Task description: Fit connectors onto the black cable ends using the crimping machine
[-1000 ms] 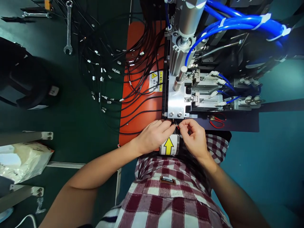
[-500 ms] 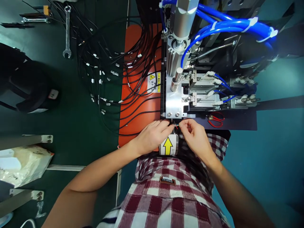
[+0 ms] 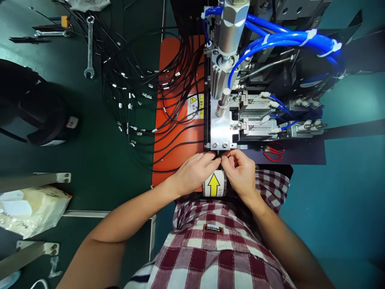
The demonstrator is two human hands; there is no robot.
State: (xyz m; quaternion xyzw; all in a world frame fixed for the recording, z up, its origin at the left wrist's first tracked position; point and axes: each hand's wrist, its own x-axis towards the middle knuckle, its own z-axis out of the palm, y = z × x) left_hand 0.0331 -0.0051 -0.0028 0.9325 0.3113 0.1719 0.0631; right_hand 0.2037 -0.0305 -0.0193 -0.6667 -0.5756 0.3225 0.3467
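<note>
At the near end of the metal machine (image 3: 221,128), my left hand (image 3: 197,170) is closed in a pinch, with its fingertips by the front edge of the silver plate. My right hand (image 3: 240,172) is pinched too, its fingertips almost touching the left ones. Whatever lies between the fingers is hidden by them. Just below the hands a label with a yellow arrow (image 3: 213,184) faces up. To the left, black cables (image 3: 177,144) run from the machine across an orange cover (image 3: 171,158), and several end in small silver tips on the dark green table.
Red-handled snips (image 3: 273,152) lie right of my right hand on a dark sheet. Blue air tubes (image 3: 282,38) arch over the machine. A wrench (image 3: 90,48), a black bag-like object (image 3: 33,108) and a plastic bag (image 3: 36,208) are at the left.
My right hand has moved left, bringing its fingertips up to the left hand's. Thin coloured strands seen between the fingertips before are now covered. My left hand has hardly moved.
</note>
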